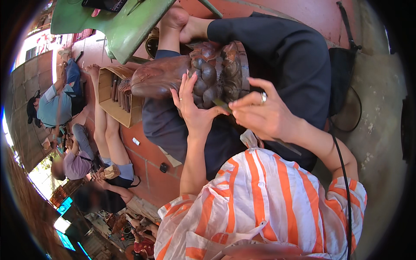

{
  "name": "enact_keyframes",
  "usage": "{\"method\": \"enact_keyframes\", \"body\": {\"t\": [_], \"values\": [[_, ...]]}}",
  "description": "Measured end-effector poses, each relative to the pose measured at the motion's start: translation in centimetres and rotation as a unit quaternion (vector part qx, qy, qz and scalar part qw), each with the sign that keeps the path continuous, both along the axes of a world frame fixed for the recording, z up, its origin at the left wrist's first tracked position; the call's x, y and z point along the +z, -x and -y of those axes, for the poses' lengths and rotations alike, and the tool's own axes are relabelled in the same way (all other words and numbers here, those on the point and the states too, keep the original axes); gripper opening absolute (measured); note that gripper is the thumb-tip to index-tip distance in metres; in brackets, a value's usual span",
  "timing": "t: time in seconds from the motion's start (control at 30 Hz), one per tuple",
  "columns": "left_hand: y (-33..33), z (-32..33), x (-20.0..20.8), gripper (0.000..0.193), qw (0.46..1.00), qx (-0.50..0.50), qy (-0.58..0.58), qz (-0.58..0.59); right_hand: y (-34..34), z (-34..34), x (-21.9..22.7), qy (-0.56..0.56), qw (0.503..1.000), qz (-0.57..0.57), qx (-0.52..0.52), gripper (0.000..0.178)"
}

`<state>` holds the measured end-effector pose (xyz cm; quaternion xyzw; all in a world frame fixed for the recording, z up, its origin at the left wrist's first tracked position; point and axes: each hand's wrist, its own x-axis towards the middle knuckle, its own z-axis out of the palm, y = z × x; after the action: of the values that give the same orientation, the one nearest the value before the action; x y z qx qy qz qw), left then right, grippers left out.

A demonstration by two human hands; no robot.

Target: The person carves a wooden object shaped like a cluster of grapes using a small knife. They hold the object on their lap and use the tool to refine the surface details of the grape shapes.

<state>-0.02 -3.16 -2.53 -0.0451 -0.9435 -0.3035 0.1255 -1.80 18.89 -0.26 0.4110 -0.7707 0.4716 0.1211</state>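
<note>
A dark brown wooden carving (161,78), with rounded lobes and scroll shapes near its flat round end, lies across my lap. My left hand (193,104) rests against its lobed part, fingers stretched out and not wrapped round it. The left thumb reaches to the tip of a long, thin, flat tool (289,146). That tool is gripped in my right hand (265,113), which wears a ring; its greenish end meets the carving and its grey end sticks out behind the palm. Whether it is a file or a scraper I cannot tell.
A cardboard box (113,110) with several slim brown tools stands left of the carving. A green chair (117,28) is at the upper left. On the tiled floor lie a small black object (164,167) and a white one (136,141). Other people sit at the left. A black cable (342,173) runs down my right side.
</note>
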Motion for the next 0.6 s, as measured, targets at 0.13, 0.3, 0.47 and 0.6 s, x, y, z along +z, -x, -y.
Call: {"method": "enact_keyframes", "body": {"t": [0.13,0.3,0.47,0.6], "values": [[0.1,0.6,-0.4,0.11,1.0,-0.006,0.002,-0.004,0.4,1.1,-0.1,-0.015,0.999,-0.018,-0.028,0.014],[0.4,0.0,0.1,0.11,1.0,0.008,0.002,-0.005,-1.3,-0.3,-0.1,-0.007,1.0,0.018,0.021,0.012],[0.2,0.3,-0.3,0.112,1.0,0.001,-0.005,-0.007,1.3,0.7,0.0,-0.01,1.0,0.008,-0.029,0.011],[0.2,0.0,0.5,0.11,1.0,-0.01,-0.004,-0.021,-1.2,-0.3,-0.7,0.018,0.999,0.042,0.017,0.014]]}}
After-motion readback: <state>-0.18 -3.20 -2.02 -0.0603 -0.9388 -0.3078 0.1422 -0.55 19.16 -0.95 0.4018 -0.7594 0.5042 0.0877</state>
